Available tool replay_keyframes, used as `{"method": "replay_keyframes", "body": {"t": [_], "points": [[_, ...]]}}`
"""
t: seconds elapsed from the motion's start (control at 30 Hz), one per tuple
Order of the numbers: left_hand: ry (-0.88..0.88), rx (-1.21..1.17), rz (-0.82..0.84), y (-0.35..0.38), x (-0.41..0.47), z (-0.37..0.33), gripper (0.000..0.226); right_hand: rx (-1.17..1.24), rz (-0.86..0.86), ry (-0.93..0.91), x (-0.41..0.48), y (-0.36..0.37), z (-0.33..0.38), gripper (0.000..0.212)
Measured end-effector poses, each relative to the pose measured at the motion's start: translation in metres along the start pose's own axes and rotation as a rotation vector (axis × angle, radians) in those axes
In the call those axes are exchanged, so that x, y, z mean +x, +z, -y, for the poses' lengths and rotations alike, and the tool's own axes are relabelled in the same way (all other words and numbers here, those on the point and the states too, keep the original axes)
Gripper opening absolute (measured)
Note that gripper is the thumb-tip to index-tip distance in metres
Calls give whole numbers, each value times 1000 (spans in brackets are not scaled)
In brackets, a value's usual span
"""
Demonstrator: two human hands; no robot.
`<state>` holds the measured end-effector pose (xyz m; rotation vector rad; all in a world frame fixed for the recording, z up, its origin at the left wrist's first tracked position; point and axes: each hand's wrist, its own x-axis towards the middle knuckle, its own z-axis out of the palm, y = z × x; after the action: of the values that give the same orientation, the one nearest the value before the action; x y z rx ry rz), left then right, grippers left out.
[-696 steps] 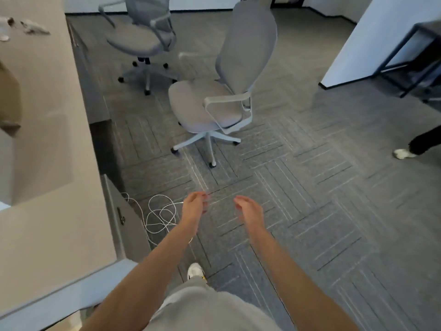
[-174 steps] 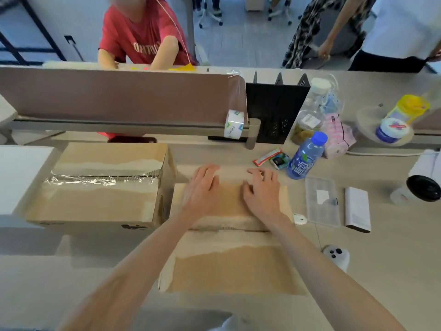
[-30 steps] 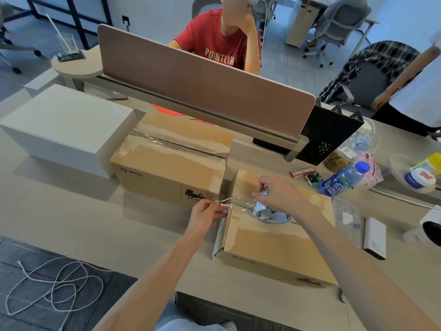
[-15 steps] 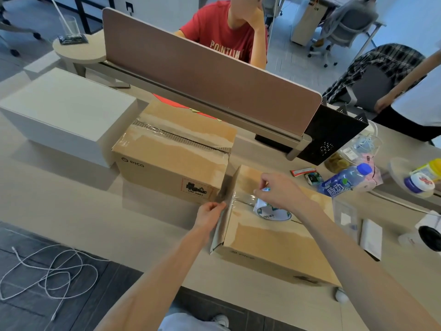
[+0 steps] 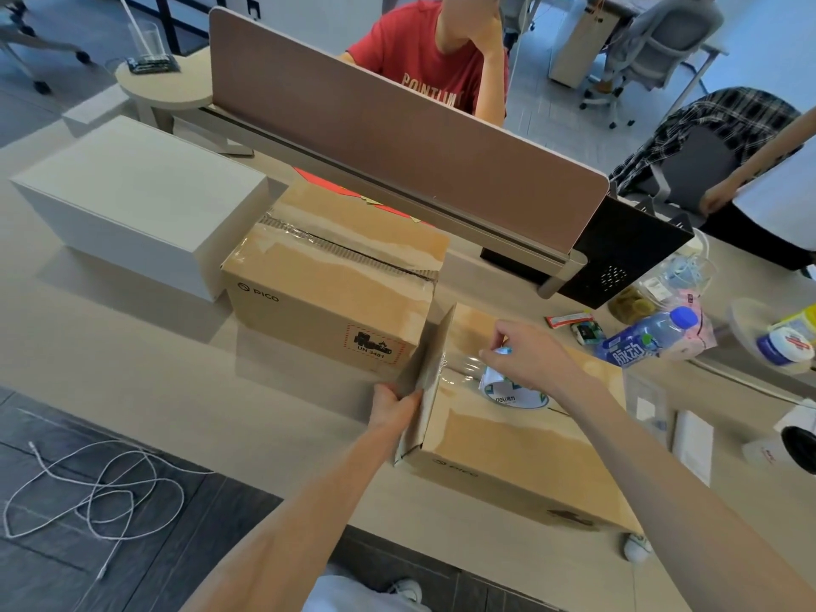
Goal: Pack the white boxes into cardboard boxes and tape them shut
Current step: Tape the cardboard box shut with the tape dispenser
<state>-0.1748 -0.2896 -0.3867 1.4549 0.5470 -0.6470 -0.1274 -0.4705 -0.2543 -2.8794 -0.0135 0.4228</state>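
Observation:
A low cardboard box [image 5: 521, 452] lies on the desk in front of me. My right hand [image 5: 525, 360] grips a roll of clear tape [image 5: 508, 388] on the box's top. A strip of tape runs from the roll left to the box's left edge. My left hand [image 5: 395, 406] presses flat against the box's left end, over the tape's end. A taller, taped cardboard box [image 5: 326, 284] stands just to the left. Further left stands a white box [image 5: 132, 196].
A brown divider [image 5: 397, 139] crosses the desk, with a person in red behind it. To the right lie a blue bottle [image 5: 644, 337], snack bags, a white power bank [image 5: 693, 443] and a clear case. A white cable [image 5: 88, 488] coils on the floor at left.
My left hand has slid down the box's left end, pressing the tape's end onto it. My right hand stays on the roll. The view has shifted slightly.

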Motion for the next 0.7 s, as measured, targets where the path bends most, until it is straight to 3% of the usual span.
{"method": "replay_keyframes", "body": {"t": [0.1,0.2,0.3,0.4,0.5,0.53,0.6,0.7], "points": [[177,118,23,-1,-7,-10,36,26,-20,15,-1,2,-2,20],[308,133,238,5,-22,-22,32,48,-81,55,-5,3,-3,24],[393,196,369,12,-18,-18,51,115,-182,149,-10,6,-7,31],[371,268,346,15,-10,-17,74,347,-224,191,-11,11,-16,48],[351,365,343,14,-11,-31,85,535,-163,131,-15,8,-21,56],[367,466,315,15,-13,-35,98,564,-144,108,-17,6,-23,57],[516,735,194,18,-15,-39,118,596,-136,76,-19,5,-28,58],[872,1034,145,31,-12,-43,108,628,-134,42,-19,7,-32,57]]}}
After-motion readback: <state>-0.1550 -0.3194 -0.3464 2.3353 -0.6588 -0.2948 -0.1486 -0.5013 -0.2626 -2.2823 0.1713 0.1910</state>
